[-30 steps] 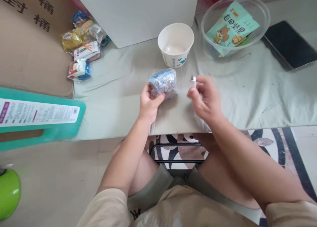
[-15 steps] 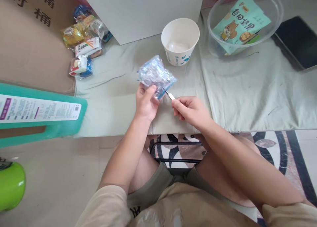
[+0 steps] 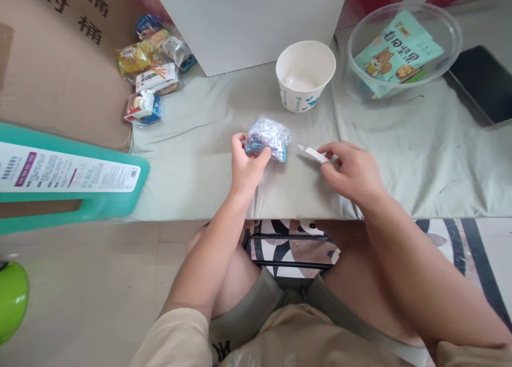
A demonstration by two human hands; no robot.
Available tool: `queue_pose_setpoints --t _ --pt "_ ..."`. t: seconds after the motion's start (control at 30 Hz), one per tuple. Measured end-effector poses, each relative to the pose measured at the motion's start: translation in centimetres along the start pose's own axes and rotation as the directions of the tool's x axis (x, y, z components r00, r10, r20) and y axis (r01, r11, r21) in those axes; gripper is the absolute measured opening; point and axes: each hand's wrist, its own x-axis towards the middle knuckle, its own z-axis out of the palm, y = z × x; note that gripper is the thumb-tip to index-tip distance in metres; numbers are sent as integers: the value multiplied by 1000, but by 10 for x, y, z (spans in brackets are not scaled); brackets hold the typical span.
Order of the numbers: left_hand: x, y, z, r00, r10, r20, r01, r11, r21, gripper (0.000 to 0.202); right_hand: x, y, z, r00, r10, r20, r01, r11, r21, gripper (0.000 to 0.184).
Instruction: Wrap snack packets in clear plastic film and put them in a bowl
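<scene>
My left hand (image 3: 246,167) grips a small crinkly blue and silver snack packet (image 3: 267,137), held low against the pale cloth-covered table (image 3: 192,159). My right hand (image 3: 352,169) is to its right, fingers closed on a small white-handled cutter (image 3: 314,153). The cutter's tip points left at the packet, with a short gap between them. A white paper bowl (image 3: 305,73) stands just behind the packet.
A clear plastic bowl (image 3: 448,63) with a teal snack bag (image 3: 396,49) sits back right, beside a dark tablet (image 3: 482,81). Several snack packs (image 3: 150,71) lie back left by a cardboard box (image 3: 52,73). A teal stool (image 3: 68,177) is at left, a white box (image 3: 248,20) behind.
The packet has come down from a raised tilt to the table. My right hand with the cutter has drawn back to the right, away from the packet's edge.
</scene>
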Motion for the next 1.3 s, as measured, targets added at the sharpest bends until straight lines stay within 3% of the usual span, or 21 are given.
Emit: queue_pose_setpoints --t 0.1,0.23,0.3,0.4,0.5,0.57,0.67,0.77,0.87,0.93,1.07,1.2,1.3 --pt "5 4 -10 990 140 -26 -131 968 212 52 1 11 -4 994 28 -106 -38 995 -93 29" --pt "15 16 -17 930 321 176 -358 899 253 62 10 23 -5 989 48 -138 -60 995 -80 29" --pt "19 21 -16 909 327 258 -390 887 248 55 13 24 -6 987 42 -154 -53 996 -69 29" --pt "19 23 -14 908 347 236 -407 865 294 33 9 16 -6 973 7 -232 -22 998 -62 28" --pt "14 22 -13 936 328 129 -351 899 260 10 2 4 -2 978 -84 -192 92 995 30 28" --pt "11 21 -12 975 215 52 -219 969 111 12 -2 -4 5 973 -204 -111 217 969 120 37" --pt "14 21 -10 995 -14 94 27 989 -142 21 -2 -11 17 919 -394 -22 389 894 222 58" --pt "19 21 -11 983 -111 147 140 970 -199 27 2 -14 29 894 -448 0 438 873 217 57" --pt "23 18 -13 990 -97 107 114 979 -167 14 8 -17 36 907 -421 -24 420 895 150 39" --pt "23 16 -15 996 -33 85 44 991 -127 19 10 -18 38 906 -421 -52 423 890 170 30" --pt "21 12 -17 994 62 86 -56 996 -66 34 7 -20 38 911 -404 -81 410 875 256 24" --pt "17 10 -17 988 88 125 -82 996 -45 40 2 -23 45 888 -454 -71 459 867 193 48" --pt "17 8 -19 982 138 128 -140 990 4 39 2 -24 48 915 -386 -122 403 891 210 29"
